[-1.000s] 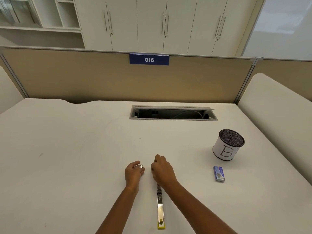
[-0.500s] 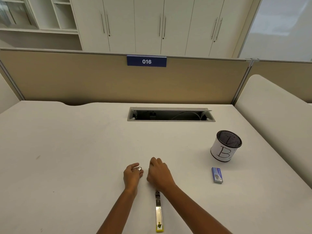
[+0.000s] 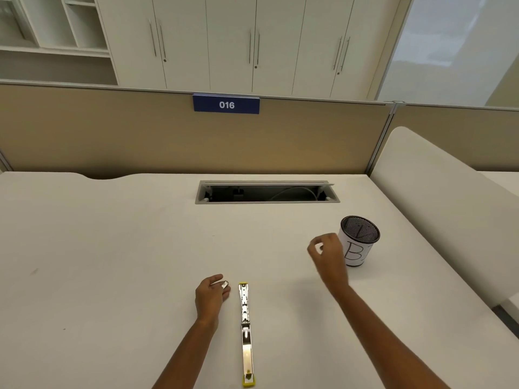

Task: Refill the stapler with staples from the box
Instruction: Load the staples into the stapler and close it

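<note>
On the white desk (image 3: 112, 248) the stapler (image 3: 246, 332) lies fully opened flat, just right of the left hand (image 3: 210, 299), which pinches a small strip of staples (image 3: 224, 284). The right hand (image 3: 327, 254) hovers half-curled and empty near the pen cup (image 3: 358, 242). The box is not visible; loading the strip into the channel seems next.

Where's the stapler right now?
Head view: the stapler lies opened flat on the desk, bottom centre, just right of the left hand.
</note>
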The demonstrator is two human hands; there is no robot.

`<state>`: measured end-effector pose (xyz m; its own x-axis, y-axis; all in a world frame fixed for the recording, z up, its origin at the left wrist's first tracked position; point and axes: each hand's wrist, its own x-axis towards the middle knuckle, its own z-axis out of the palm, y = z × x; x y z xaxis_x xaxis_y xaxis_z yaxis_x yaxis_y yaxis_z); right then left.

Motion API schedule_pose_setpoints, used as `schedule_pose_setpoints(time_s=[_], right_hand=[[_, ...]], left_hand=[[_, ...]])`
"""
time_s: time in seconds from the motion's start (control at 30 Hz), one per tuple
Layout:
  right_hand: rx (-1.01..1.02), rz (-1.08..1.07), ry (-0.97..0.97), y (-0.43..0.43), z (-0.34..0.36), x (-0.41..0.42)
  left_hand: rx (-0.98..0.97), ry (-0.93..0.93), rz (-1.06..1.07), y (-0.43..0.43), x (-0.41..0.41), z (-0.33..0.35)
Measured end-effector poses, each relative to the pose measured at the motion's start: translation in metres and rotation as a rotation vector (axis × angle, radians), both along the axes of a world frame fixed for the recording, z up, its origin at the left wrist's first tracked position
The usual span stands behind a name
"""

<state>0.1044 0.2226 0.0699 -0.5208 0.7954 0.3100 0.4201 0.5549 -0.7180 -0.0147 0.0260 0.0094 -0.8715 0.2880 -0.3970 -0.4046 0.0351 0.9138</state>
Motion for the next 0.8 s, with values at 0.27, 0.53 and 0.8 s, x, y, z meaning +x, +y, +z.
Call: schedule_pose_setpoints(time_s=[0.27,0.53,0.8], right_hand=[[0.172,-0.326,-0.152,0.066,0.035,0.029],[0.085,-0.327,-0.071,0.078,0.039,0.04],[-0.207,-0.089,0.145,0.025,0.019,0.019]], left_hand=[[0.03,-0.022,-0.015,0.003,0.006,0.005],[0.025,-0.02,-0.019,0.001,0.007,0.007],[0.115,-0.038,-0.092,0.012,0.018,0.022]])
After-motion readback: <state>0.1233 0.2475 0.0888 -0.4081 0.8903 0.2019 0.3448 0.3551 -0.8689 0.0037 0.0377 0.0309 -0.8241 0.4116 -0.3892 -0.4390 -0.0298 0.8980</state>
